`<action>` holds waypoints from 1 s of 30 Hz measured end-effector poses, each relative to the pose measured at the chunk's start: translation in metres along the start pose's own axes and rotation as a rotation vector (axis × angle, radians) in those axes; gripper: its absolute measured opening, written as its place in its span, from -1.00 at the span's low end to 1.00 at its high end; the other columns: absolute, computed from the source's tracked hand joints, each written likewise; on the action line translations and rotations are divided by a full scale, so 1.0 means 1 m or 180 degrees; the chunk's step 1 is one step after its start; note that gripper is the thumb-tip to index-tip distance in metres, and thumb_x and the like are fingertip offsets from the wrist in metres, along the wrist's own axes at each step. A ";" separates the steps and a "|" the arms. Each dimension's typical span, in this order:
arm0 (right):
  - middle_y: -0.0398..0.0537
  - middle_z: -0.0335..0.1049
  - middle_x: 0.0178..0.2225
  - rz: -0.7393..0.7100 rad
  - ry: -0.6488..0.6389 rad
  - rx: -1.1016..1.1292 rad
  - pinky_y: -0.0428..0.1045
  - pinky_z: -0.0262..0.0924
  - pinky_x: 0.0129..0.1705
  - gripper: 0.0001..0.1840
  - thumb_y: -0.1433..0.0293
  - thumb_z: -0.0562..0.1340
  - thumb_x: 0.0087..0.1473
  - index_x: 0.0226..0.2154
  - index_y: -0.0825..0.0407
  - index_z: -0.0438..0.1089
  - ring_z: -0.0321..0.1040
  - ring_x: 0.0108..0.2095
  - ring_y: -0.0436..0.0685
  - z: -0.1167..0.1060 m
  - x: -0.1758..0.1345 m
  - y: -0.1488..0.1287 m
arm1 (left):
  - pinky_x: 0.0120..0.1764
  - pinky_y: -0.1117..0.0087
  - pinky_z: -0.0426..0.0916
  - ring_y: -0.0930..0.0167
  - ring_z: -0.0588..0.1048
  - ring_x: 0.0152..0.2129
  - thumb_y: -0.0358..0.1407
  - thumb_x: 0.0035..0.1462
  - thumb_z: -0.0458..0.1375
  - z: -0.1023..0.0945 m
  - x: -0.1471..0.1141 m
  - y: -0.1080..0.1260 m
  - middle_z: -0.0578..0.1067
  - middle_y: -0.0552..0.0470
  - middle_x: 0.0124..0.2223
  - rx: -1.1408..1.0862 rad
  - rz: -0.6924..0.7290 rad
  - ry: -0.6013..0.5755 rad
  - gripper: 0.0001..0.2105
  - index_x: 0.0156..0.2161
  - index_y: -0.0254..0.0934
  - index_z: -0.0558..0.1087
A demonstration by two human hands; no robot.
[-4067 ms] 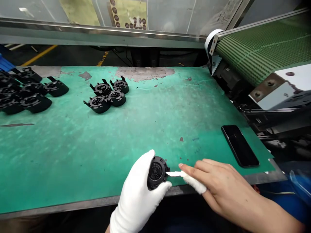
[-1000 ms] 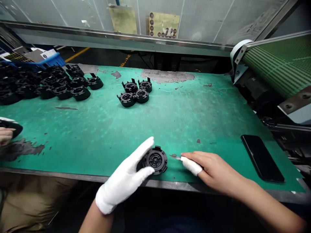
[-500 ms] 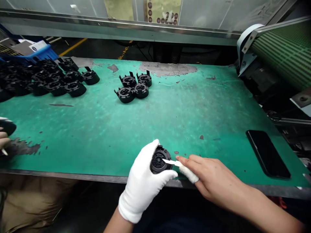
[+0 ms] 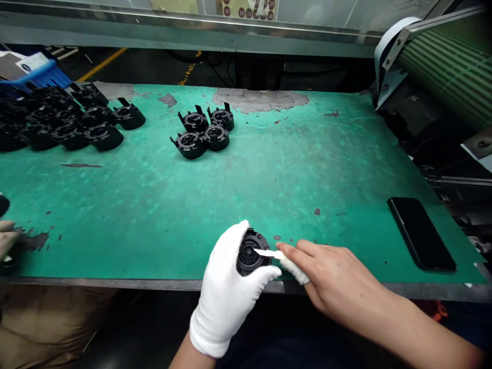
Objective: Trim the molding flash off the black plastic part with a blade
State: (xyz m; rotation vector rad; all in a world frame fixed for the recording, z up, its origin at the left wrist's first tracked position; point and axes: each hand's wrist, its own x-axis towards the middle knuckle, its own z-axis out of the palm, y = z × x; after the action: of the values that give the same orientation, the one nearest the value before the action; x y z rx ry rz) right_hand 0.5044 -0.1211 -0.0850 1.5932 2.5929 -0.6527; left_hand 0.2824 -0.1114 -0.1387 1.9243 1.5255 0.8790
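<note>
My left hand (image 4: pixel 225 287), in a white glove, is wrapped around a round black plastic part (image 4: pixel 252 251) near the table's front edge. The part's ribbed, ringed face is turned up toward me. My right hand (image 4: pixel 326 271) is bare apart from a white cover on one finger, and it grips a craft knife (image 4: pixel 271 253) with a slim pale blade. The blade's tip lies over the middle of the part's face; whether it touches cannot be made out.
A small group of similar black parts (image 4: pixel 217 136) stands on the green table (image 4: pixel 292 169). Many more parts (image 4: pixel 102 136) crowd the left beside a blue bin (image 4: pixel 57 74). A phone (image 4: pixel 423 233) lies at right, below a green conveyor belt (image 4: pixel 449 66). A co-worker's hand (image 4: pixel 5 238) shows at far left.
The camera view has shifted slightly, so the table and its parts appear a little higher and further left. Both hands keep their hold, with the blade still over the part's middle.
</note>
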 end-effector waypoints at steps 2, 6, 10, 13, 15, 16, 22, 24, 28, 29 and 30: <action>0.02 0.47 -0.16 0.0084 -0.0036 -0.0064 0.17 0.42 -0.28 -0.27 0.60 0.01 0.06 0.29 0.03 0.24 0.51 -0.24 0.28 -0.001 0.000 -0.003 | 0.27 0.06 0.29 0.19 0.35 0.22 0.03 0.05 0.36 0.001 -0.001 -0.001 0.37 -0.13 0.26 -0.0003 0.0045 -0.0003 -0.20 0.31 -0.16 0.18; 0.02 0.46 -0.15 0.0344 -0.0165 -0.0170 0.17 0.41 -0.30 -0.25 0.60 0.00 0.08 0.32 -0.01 0.21 0.51 -0.24 0.29 -0.004 -0.001 -0.013 | 0.29 0.08 0.27 0.20 0.34 0.23 0.03 0.07 0.35 0.001 -0.001 -0.002 0.37 -0.12 0.26 -0.0010 0.0104 0.0025 -0.21 0.32 -0.17 0.17; 0.00 0.47 -0.17 0.0506 -0.0256 -0.0350 0.14 0.36 -0.34 -0.24 0.61 0.01 0.08 0.33 -0.03 0.20 0.51 -0.26 0.29 -0.005 -0.001 -0.019 | 0.29 0.08 0.27 0.20 0.35 0.23 0.02 0.10 0.33 0.000 -0.001 -0.002 0.38 -0.13 0.25 -0.0022 0.0155 0.0053 -0.24 0.31 -0.18 0.18; 0.02 0.49 -0.17 0.0416 -0.0244 -0.0454 0.08 0.31 -0.36 -0.24 0.61 0.03 0.07 0.32 -0.01 0.21 0.51 -0.27 0.25 -0.008 0.000 -0.018 | 0.27 0.05 0.28 0.17 0.36 0.22 0.04 0.08 0.33 0.000 0.000 -0.002 0.39 -0.15 0.24 -0.0024 0.0128 0.0028 -0.23 0.31 -0.19 0.19; 0.04 0.51 -0.16 0.0289 -0.0223 -0.0469 0.04 0.29 -0.35 -0.26 0.61 0.04 0.07 0.31 0.01 0.22 0.51 -0.27 0.22 -0.011 0.001 -0.015 | 0.26 0.03 0.30 0.16 0.36 0.22 0.05 0.07 0.34 0.000 0.001 -0.002 0.39 -0.16 0.24 -0.0014 0.0122 0.0012 -0.21 0.30 -0.18 0.19; 0.04 0.51 -0.15 0.0244 -0.0213 -0.0466 0.03 0.28 -0.36 -0.26 0.61 0.04 0.07 0.31 0.02 0.23 0.51 -0.28 0.21 -0.013 0.001 -0.014 | 0.26 0.02 0.30 0.16 0.37 0.21 0.06 0.06 0.34 0.000 0.001 -0.002 0.39 -0.16 0.24 -0.0010 0.0131 0.0011 -0.21 0.30 -0.18 0.19; 0.03 0.51 -0.15 0.0324 -0.0343 -0.0314 0.09 0.33 -0.34 -0.25 0.62 0.03 0.05 0.30 0.03 0.24 0.53 -0.26 0.27 -0.016 0.003 -0.015 | 0.25 0.01 0.31 0.15 0.39 0.20 0.06 0.09 0.32 0.000 0.002 0.000 0.40 -0.16 0.23 0.0004 0.0106 0.0036 -0.25 0.29 -0.19 0.21; 0.03 0.50 -0.15 0.0412 -0.0362 -0.0257 0.11 0.36 -0.31 -0.24 0.61 0.03 0.06 0.32 0.02 0.23 0.53 -0.24 0.29 -0.014 0.003 -0.019 | 0.25 0.01 0.31 0.14 0.39 0.20 0.05 0.09 0.32 0.000 0.002 0.000 0.40 -0.17 0.22 0.0005 0.0120 0.0057 -0.25 0.28 -0.20 0.21; 0.07 0.50 -0.14 0.0711 -0.0401 -0.0372 0.13 0.37 -0.36 -0.20 0.63 0.01 0.06 0.36 0.02 0.15 0.53 -0.32 0.30 -0.007 0.000 -0.030 | 0.24 0.01 0.31 0.13 0.39 0.20 0.03 0.10 0.32 0.003 0.000 0.000 0.41 -0.18 0.22 0.0045 0.0179 0.0152 -0.27 0.28 -0.22 0.22; 0.08 0.51 -0.14 0.0770 -0.0407 -0.0409 0.12 0.37 -0.37 -0.18 0.64 0.00 0.06 0.38 0.03 0.13 0.53 -0.34 0.29 -0.005 -0.001 -0.032 | 0.24 0.00 0.31 0.13 0.39 0.19 0.02 0.10 0.33 0.004 0.000 0.001 0.41 -0.19 0.21 0.0075 0.0195 0.0188 -0.27 0.28 -0.22 0.22; 0.09 0.51 -0.15 0.0797 -0.0397 -0.0423 0.11 0.37 -0.37 -0.17 0.65 0.00 0.05 0.38 0.03 0.11 0.52 -0.35 0.29 -0.003 -0.003 -0.033 | 0.24 0.00 0.31 0.12 0.39 0.19 0.01 0.10 0.33 0.005 -0.001 0.001 0.42 -0.19 0.21 0.0101 0.0206 0.0222 -0.27 0.27 -0.23 0.23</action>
State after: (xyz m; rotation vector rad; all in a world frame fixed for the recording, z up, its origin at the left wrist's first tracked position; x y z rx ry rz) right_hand 0.4783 -0.1347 -0.0703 1.7342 2.2485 -0.5302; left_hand 0.2865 -0.1121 -0.1417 1.9948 1.5330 0.9648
